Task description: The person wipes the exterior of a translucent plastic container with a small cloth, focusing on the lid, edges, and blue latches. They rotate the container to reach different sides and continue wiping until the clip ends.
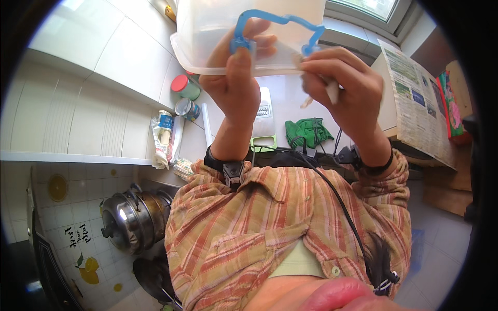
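Note:
A translucent plastic container is held up at the top of the view, with a blue plastic handle on its near side. My left hand grips the container's rim near the handle's left end, thumb in front and other fingers seen through the plastic. At the handle's right end, my right hand pinches a pale, crumpled cloth or tissue against the rim; part of it hangs below the fingers. Below the container, a grater with a green-edged handle and a green cloth lie on the white counter.
At the left stand a red-lidded jar, a tin and a plastic packet. A steel pot is lower left. A newspaper-covered surface is at the right, and a black cable crosses the shirt.

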Demonstrator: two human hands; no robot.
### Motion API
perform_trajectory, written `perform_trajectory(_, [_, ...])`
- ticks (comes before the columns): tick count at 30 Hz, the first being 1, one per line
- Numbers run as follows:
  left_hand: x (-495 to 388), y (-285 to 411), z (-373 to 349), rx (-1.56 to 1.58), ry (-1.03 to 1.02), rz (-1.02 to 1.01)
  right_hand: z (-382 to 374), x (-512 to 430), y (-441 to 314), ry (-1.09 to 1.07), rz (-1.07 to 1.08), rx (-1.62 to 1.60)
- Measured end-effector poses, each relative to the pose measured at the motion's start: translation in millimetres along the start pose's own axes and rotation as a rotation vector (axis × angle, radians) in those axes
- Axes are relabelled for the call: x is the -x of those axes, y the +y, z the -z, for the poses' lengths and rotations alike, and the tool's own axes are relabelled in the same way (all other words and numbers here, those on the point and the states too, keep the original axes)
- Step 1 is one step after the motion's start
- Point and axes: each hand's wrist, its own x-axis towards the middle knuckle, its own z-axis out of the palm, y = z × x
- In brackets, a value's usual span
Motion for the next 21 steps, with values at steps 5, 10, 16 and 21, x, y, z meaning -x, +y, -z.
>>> perform_trajectory(5, [-7.6, 1.7, 3.9, 0.014, 0.026, -0.025, 6.4, 22.8, 7.9, 0.482, 0.145, 0.113])
perform_trajectory(10, [-5.0, 2.2, 4.5, 0.064, 0.028, 0.017, 1.8, 26.7, 6.8, 0.399, 0.200, 0.103])
perform_trajectory(16, [1.3, -2.5, 1.1, 0.197, 0.054, 0.102, -15.8, 23.3, -0.7, 0.316, 0.136, 0.034])
perform_trajectory(21, [1.7, -3.5, 1.6, 0.126, 0.029, 0.053, -14.5, 18.8, -0.8, 0.298, 0.152, 0.062])
